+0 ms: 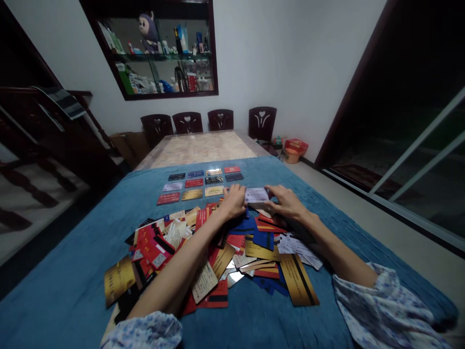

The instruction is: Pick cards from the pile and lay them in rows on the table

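Note:
A pale lilac-white card [256,195] is held by its edges above the far side of a heap of mixed cards. My left hand [235,201] has its fingers closed at the card's left edge, while the thumb and fingers of my right hand [285,201] pinch the right edge. Under both forearms spreads the heap, with red cards [149,245], gold cards [298,281], blue cards [264,238] and white cards [290,244] overlapping. Beyond my left hand, several cards lie apart in rows, among them a gold card [192,194] and a red card [168,198].
A blue cloth [72,261] covers the near part of the table; its far part has a marbled top [203,145]. Dark chairs [262,123] stand at the far end. A wall cabinet [163,55], a stair railing [32,126] and an orange bucket [291,154] surround it.

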Motion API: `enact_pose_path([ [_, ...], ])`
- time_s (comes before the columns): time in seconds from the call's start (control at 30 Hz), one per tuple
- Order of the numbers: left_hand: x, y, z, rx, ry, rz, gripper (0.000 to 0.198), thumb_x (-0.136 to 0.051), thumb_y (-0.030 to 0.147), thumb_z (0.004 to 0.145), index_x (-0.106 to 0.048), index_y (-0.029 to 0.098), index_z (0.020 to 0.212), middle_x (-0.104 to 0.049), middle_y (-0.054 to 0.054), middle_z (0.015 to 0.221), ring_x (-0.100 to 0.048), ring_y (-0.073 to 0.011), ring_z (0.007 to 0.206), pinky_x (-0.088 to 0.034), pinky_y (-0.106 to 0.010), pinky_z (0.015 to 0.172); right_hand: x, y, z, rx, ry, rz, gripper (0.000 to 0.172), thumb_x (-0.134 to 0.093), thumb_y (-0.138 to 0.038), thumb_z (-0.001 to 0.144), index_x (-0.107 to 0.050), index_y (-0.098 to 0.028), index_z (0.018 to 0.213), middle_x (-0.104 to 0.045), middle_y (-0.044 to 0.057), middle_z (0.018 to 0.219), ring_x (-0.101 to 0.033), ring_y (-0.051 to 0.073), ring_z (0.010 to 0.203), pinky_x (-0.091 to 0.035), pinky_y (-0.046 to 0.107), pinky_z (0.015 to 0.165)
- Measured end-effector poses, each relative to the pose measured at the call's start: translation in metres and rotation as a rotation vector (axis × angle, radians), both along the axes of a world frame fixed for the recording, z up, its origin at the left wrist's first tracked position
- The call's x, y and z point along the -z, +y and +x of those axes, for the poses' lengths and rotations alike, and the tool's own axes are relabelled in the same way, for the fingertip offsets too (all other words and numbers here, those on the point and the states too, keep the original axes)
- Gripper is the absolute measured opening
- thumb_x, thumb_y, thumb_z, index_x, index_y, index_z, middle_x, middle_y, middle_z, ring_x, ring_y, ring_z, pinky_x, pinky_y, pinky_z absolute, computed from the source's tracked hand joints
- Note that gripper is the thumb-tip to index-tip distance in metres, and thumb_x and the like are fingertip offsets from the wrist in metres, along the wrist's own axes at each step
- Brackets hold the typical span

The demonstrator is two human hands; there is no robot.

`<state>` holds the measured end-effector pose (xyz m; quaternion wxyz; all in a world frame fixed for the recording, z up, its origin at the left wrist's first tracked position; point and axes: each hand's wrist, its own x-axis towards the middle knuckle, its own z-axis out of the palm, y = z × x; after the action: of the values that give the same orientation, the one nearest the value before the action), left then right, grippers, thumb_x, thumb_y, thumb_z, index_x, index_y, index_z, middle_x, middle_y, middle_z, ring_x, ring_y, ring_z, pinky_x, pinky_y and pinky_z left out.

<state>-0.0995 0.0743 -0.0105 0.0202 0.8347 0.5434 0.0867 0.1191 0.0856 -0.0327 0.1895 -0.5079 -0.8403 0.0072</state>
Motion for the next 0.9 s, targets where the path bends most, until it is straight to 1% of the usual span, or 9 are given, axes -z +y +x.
enact_pose_path([
  [0.2, 0.003, 0.0, -0.014, 0.005, -0.027, -0.047, 0.035, -0.06, 0.021, 0.083, -0.053, 0.017, 0.118, -0.054, -0.014, 0.124, -0.048, -0.0309, 0.12, -0.036, -0.047, 0.101, -0.002, -0.001, -0.006, -0.053, -0.007, -0.046, 0.043, -0.061, -0.034, 0.085, -0.063, -0.019, 0.126, -0.073, 0.009, 0.103, -0.061, 0.024, 0.092, -0.041, 0.031, 0.077],
  [0.43, -0.004, -0.009, -0.027, -0.024, -0.018, -0.067, 0.036, -0.06, 0.023, 0.083, -0.054, 0.016, 0.117, -0.054, -0.015, 0.123, -0.05, -0.0313, 0.119, -0.038, -0.047, 0.101, -0.007, 0.003, -0.016, -0.154, 0.03, -0.107, 0.042, -0.061, -0.037, 0.086, -0.064, -0.018, 0.123, -0.073, 0.009, 0.102, -0.062, 0.024, 0.095, -0.044, 0.032, 0.081],
  [0.63, -0.008, -0.017, -0.036, -0.036, -0.028, -0.091, 0.033, -0.06, 0.023, 0.082, -0.054, 0.016, 0.114, -0.054, -0.014, 0.123, -0.05, -0.0308, 0.12, -0.037, -0.045, 0.102, -0.011, 0.004, -0.023, -0.181, 0.006, -0.115, 0.045, -0.063, -0.037, 0.084, -0.065, -0.019, 0.125, -0.074, 0.008, 0.098, -0.064, 0.024, 0.093, -0.045, 0.031, 0.079],
  [0.73, -0.006, -0.019, -0.042, -0.032, -0.037, -0.105, 0.03, -0.059, 0.022, 0.083, -0.054, 0.018, 0.112, -0.054, -0.013, 0.123, -0.05, -0.0297, 0.121, -0.037, -0.044, 0.103, -0.014, 0.003, -0.029, -0.198, -0.031, -0.121, 0.045, -0.063, -0.038, 0.085, -0.065, -0.019, 0.125, -0.074, 0.008, 0.097, -0.064, 0.024, 0.092, -0.045, 0.031, 0.078],
  [0.9, -0.003, -0.023, -0.055, -0.059, -0.046, -0.124, 0.03, -0.059, 0.024, 0.085, -0.053, 0.019, 0.115, -0.054, -0.012, 0.125, -0.05, -0.0286, 0.123, -0.036, -0.043, 0.103, -0.019, 0.0, -0.043, -0.21, -0.093, -0.126, 0.043, -0.064, -0.038, 0.086, -0.064, -0.018, 0.125, -0.074, 0.009, 0.099, -0.064, 0.024, 0.093, -0.044, 0.03, 0.078],
])
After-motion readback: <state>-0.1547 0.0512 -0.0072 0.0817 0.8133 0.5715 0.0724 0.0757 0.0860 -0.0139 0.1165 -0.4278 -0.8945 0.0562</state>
